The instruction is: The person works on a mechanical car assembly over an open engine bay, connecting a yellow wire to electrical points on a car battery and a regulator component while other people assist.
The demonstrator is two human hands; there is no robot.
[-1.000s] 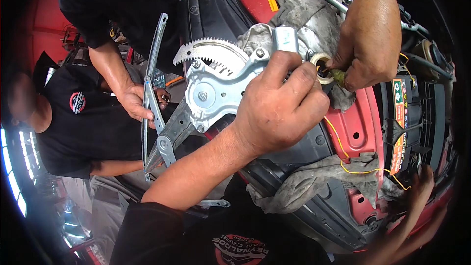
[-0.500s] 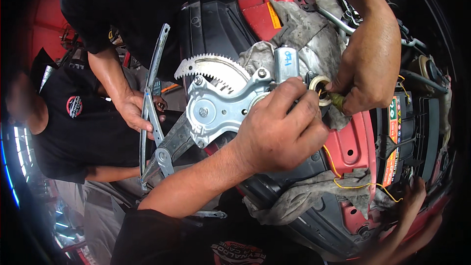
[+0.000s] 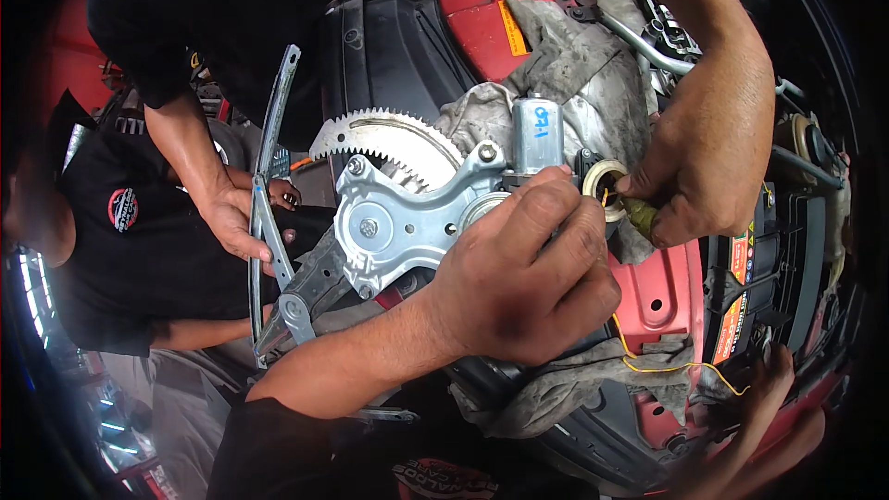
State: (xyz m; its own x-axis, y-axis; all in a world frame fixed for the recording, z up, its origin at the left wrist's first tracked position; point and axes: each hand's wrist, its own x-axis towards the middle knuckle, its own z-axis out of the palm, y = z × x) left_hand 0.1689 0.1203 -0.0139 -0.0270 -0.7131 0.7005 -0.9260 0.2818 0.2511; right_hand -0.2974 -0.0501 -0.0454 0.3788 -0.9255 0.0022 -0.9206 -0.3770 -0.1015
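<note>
My left hand (image 3: 528, 268) comes in from the lower left and is closed around the motor end of a metal window regulator (image 3: 370, 227). Its silver motor (image 3: 538, 134) sticks out above my fingers, and a toothed gear sector (image 3: 394, 134) curves out on the left. Just beyond my fingertips, another person's hand (image 3: 708, 148), reaching in from the top, pinches at a cream ring-shaped part (image 3: 604, 187) with an orange wire inside. Blurred forearms (image 3: 741, 435) show at the lower right; I cannot tell whether one is mine, nor what the fingers do.
A co-worker's hand (image 3: 236, 222) supports the regulator's thin rail (image 3: 269, 153) on the left. Behind it stands a person in a black shirt (image 3: 157, 250). Grey rags (image 3: 574, 56) lie over the red car body (image 3: 653, 296). A thin yellow wire (image 3: 667, 368) trails toward the battery (image 3: 773, 268).
The whole view has shifted slightly, so the regulator and motor sit a little further left and lower. My left hand's grip and the other person's pinch look the same.
</note>
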